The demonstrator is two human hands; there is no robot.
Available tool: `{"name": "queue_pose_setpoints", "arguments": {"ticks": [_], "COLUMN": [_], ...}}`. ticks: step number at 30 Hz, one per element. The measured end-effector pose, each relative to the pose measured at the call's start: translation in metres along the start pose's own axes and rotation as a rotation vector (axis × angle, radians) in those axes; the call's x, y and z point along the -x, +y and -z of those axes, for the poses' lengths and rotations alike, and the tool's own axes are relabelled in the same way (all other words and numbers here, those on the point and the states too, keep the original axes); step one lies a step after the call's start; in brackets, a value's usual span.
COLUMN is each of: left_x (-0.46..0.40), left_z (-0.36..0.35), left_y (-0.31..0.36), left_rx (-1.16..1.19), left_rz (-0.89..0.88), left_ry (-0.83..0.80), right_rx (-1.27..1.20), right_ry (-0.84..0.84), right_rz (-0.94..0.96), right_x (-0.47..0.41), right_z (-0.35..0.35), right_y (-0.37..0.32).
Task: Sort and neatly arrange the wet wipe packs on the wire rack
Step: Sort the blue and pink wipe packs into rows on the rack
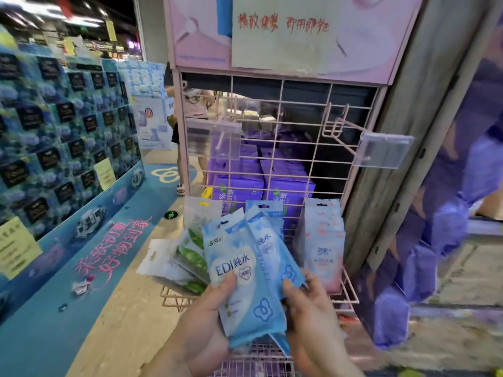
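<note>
A person's left hand (206, 317) and right hand (307, 311) hold a fanned bundle of flat blue plastic wet wipe packs (245, 270) in front of a pink wire display rack (275, 148) in a shop aisle. The left hand's thumb presses the face of the front pack with the fingers curled behind the bundle; the right hand's thumb and fingers pinch the right edge of a pack set further back. The step in hand appears to be gathering and squaring up the blue packs as one sort.

Just beyond the hands, white packs printed with green leaves (190, 257) lie splayed at the rack's lower left, and pale pink floral packs (324, 240) stand upright at its lower right. More blue packs (265, 210) stand between the two groups.

Higher up, two pegs with clear plastic price-tag holders (382, 149) hang empty; purple cartons (239, 183) show through the grid. The next move likely calls for aligning the bundle's hang holes and setting it among its own kind.
</note>
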State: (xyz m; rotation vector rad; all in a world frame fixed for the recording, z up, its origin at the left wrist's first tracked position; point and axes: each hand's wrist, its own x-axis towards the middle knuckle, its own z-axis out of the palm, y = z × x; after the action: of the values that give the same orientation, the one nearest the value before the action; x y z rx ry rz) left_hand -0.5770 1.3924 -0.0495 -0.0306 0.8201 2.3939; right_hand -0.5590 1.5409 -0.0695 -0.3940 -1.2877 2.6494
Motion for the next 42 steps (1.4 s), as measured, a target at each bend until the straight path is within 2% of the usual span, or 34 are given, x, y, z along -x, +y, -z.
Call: {"name": "queue_pose_setpoints", "arguments": {"ticks": [4,5,8,12,15,17,19,22,25,27,33,39,42], "left_x": [-0.003,-0.004,-0.011,-0.032,-0.050,-0.059,-0.063,-0.069,-0.079,-0.081,-0.083,-0.090,-0.093], "left_z": [-0.003,-0.001,-0.001,-0.017,-0.017,-0.009,0.000,0.004,-0.003,-0.008,-0.004,0.005,0.006], "left_y": [-0.003,0.000,0.009,0.016,0.013,0.012,0.011,0.013,0.020,0.023,0.022,0.022,0.017], "left_rx": [-0.234,-0.323,-0.502,-0.708,-0.889,-1.135,-1.288,-1.151,-1.107,-1.055,-1.047,-1.008,-1.007], "left_rz": [-0.154,-0.205,-0.313,-0.369,-0.433,-0.468,-0.393,-0.191,-0.057,-0.009,-0.262,-0.140,-0.096], "left_ry": [0.204,0.214,0.184,0.120,0.178,0.233,0.232,0.153,0.205,0.201,0.164,0.129,0.109], "right_rx": [0.181,0.235,0.330,0.580,0.739,0.942,1.141,1.147,0.840,0.742,0.727,0.644,0.706], "right_ry": [-0.137,-0.176,-0.206,-0.306,-0.242,-0.152,-0.125,-0.178,-0.250,-0.280,-0.224,-0.220,-0.251], "right_rz": [-0.042,-0.046,-0.039,0.028,0.158,0.268,0.261,0.132,-0.088,-0.150,0.124,-0.006,-0.022], "right_x": [0.006,0.006,-0.009,-0.025,-0.034,-0.037,-0.038,-0.046,-0.062,-0.065,-0.064,-0.074,-0.073], "right_z": [-0.001,-0.001,0.008,0.000,-0.005,-0.004,0.001,0.006,-0.001,-0.009,-0.007,-0.004,-0.004], "right_y": [0.009,0.001,-0.021,-0.042,-0.044,-0.042,-0.038,-0.036,-0.038,-0.036,-0.035,-0.031,-0.026]}}
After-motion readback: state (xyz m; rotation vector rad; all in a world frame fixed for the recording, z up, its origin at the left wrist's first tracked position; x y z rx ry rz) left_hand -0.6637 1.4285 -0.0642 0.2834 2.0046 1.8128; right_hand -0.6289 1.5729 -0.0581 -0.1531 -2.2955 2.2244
